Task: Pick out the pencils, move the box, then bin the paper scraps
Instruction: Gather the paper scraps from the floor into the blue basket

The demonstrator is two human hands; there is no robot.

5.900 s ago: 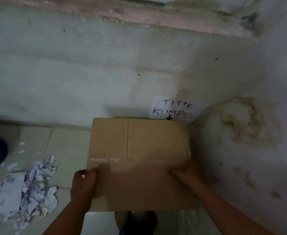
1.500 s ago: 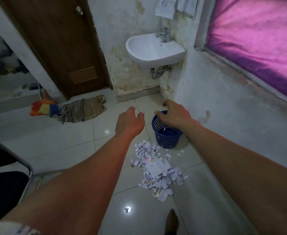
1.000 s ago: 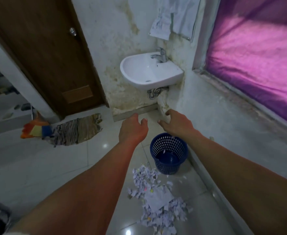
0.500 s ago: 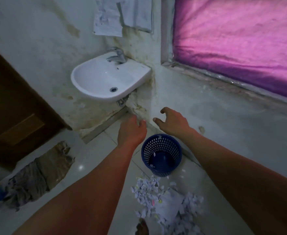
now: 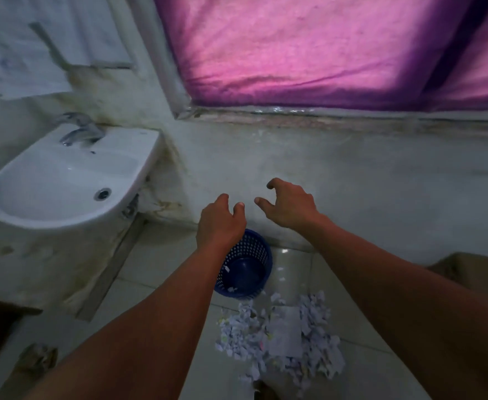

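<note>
A heap of white paper scraps [image 5: 283, 339] lies on the tiled floor, a flat sheet among them. Just beyond it stands a blue perforated bin [image 5: 247, 271] with a few scraps inside, close to the wall. My left hand [image 5: 218, 223] hovers above the bin's near-left rim with loosely curled fingers, holding nothing. My right hand [image 5: 290, 204] is stretched out beside it toward the wall, fingers bent and spread, also without anything in it. The cardboard box [image 5: 473, 272] shows at the right edge. No pencils are in view.
A white wall-mounted sink [image 5: 63, 180] with a tap juts out at the left. A window with a purple curtain [image 5: 309, 47] fills the wall ahead. A rag [image 5: 35, 360] lies on the floor at lower left beside a dark door edge.
The view has swung to the right, so the sink has slid left and the box has come into view at right. Both hands stay outstretched over the bin, holding nothing.
</note>
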